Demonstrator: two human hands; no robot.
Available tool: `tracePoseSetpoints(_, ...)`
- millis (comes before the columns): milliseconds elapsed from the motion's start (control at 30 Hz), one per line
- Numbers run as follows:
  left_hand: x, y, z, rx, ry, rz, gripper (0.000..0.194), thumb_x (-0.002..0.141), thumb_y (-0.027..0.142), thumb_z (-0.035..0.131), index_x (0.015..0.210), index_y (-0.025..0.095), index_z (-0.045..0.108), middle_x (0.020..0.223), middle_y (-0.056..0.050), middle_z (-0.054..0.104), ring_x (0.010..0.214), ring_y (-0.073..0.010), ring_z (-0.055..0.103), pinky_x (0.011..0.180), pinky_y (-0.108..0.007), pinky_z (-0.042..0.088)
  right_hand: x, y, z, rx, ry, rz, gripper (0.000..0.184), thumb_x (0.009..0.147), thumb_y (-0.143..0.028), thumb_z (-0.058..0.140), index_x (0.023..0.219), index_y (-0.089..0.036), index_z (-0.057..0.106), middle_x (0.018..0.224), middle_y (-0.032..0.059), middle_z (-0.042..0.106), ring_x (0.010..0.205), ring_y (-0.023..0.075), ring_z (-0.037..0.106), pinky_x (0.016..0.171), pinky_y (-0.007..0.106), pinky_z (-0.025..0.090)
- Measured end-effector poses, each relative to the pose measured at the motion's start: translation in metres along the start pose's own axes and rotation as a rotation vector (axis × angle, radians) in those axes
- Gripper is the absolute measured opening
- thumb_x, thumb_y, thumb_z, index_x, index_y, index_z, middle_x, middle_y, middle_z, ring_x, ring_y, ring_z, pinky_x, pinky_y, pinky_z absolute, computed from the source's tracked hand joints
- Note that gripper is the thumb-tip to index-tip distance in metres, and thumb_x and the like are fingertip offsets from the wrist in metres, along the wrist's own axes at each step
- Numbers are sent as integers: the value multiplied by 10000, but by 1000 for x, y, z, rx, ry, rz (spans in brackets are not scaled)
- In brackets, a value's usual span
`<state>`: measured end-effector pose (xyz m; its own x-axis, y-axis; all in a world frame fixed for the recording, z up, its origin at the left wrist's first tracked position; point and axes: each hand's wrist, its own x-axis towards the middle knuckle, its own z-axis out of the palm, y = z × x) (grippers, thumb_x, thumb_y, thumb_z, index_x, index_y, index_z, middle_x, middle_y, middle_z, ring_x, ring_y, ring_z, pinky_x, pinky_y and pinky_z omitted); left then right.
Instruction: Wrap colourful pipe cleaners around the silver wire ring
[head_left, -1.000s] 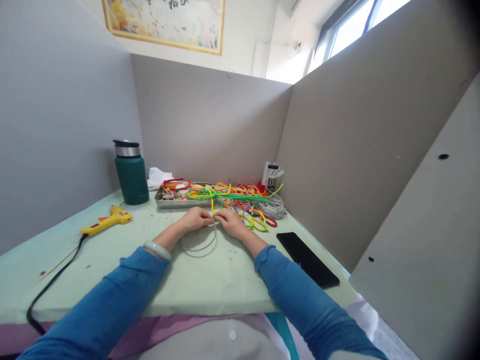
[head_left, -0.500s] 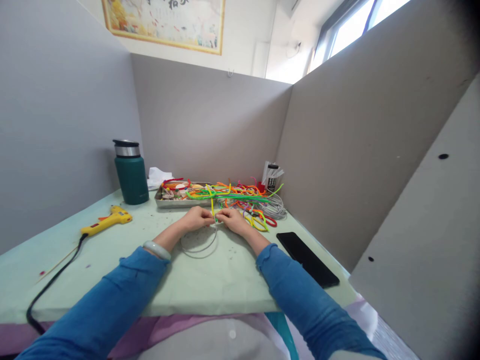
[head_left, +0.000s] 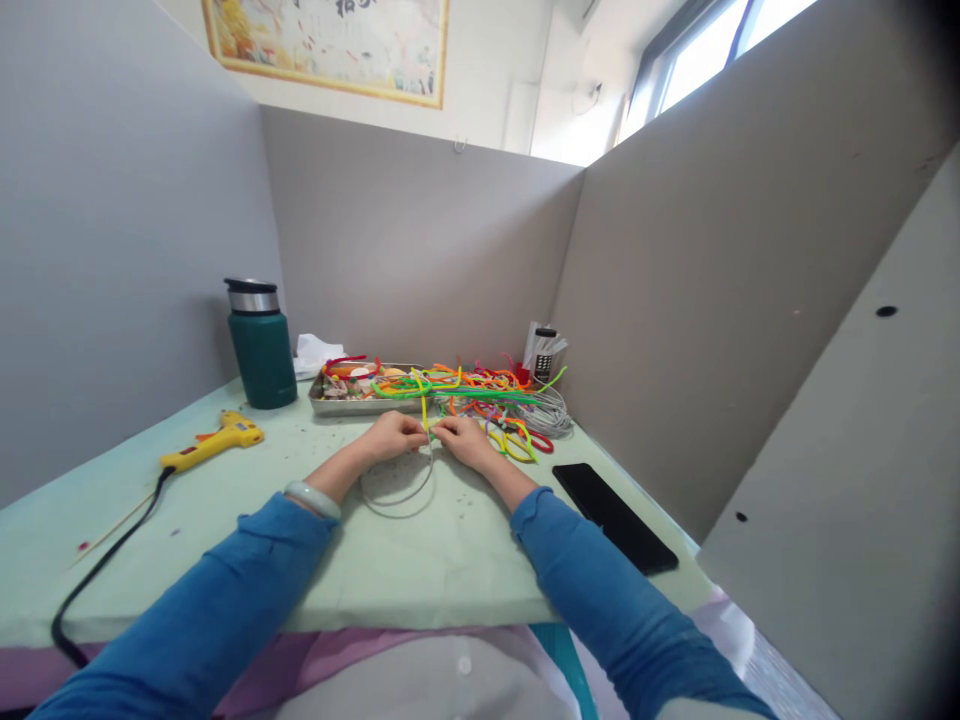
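Note:
My left hand (head_left: 394, 435) and my right hand (head_left: 465, 441) meet over the middle of the table, fingers closed in pinches. Between the fingertips a yellow pipe cleaner (head_left: 424, 412) rises upright. A thin grey hoop (head_left: 411, 494) runs down from the same spot and curves left above the tabletop. Both hands appear closed on the point where the two join, but the fingers cover the join itself. Just behind lie green pipe cleaners (head_left: 480, 396) in a loose, colourful heap. Yellow-handled scissors (head_left: 520, 449) sit right of my right hand.
A metal tray (head_left: 367, 406) of small parts stands behind my hands. Left are a green bottle (head_left: 262, 358) and a yellow glue gun (head_left: 217, 441) with a black cord. Right are coiled grey wires (head_left: 555, 414) and a black phone (head_left: 616, 518). Grey partitions (head_left: 420, 230) enclose the table.
Almost nothing differs. My hands stay at the same spot with only a slight shift of the fingers around the join.

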<state>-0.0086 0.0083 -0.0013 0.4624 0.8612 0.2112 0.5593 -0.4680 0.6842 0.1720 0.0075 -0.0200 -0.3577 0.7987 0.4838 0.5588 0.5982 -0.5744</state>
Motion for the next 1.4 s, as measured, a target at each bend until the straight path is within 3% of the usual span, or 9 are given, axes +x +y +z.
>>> tracePoseSetpoints(200, 2, 0, 2, -36, 22, 5, 354, 679, 461, 527, 646, 118, 609, 551, -12, 572, 481, -88, 419, 462, -206, 288, 1, 2, 1, -15, 25, 20, 279, 806, -313, 447, 658, -151, 619, 597, -13, 564, 590, 98, 469, 563, 198, 299)
tracePoseSetpoints(400, 4, -1, 3, -127, 62, 24, 367, 650, 451, 577, 834, 134, 561, 545, 4, 584, 469, -95, 454, 453, -197, 303, -1, -2, 0, -7, 18, 30, 303, 814, -333, 436, 629, -155, 596, 578, -17, 551, 565, 95, 448, 544, 200, 281)
tracePoseSetpoints(700, 2, 4, 2, -197, 76, 69, 355, 656, 405, 589, 877, 129, 563, 513, 22, 564, 450, -83, 440, 446, -192, 298, 1, 1, 0, 37, 4, 12, 280, 791, -279, 428, 588, -148, 568, 562, -21, 533, 565, 92, 441, 540, 194, 281)
tracePoseSetpoints(967, 1, 9, 1, -310, 92, 36, 320, 618, 362, 615, 814, 109, 612, 553, -5, 596, 516, -97, 505, 514, -212, 364, 0, 1, 1, 20, -21, 5, 265, 776, -244, 406, 592, -154, 574, 574, -19, 555, 556, 94, 446, 533, 189, 285)
tracePoseSetpoints(1400, -2, 20, 1, -392, 113, -40, 244, 585, 325, 656, 711, 128, 586, 556, 6, 592, 509, -80, 490, 499, -199, 355, -2, 0, 1, -14, -26, 6, 272, 790, -254, 402, 656, -164, 621, 584, -18, 558, 577, 104, 461, 548, 192, 305)
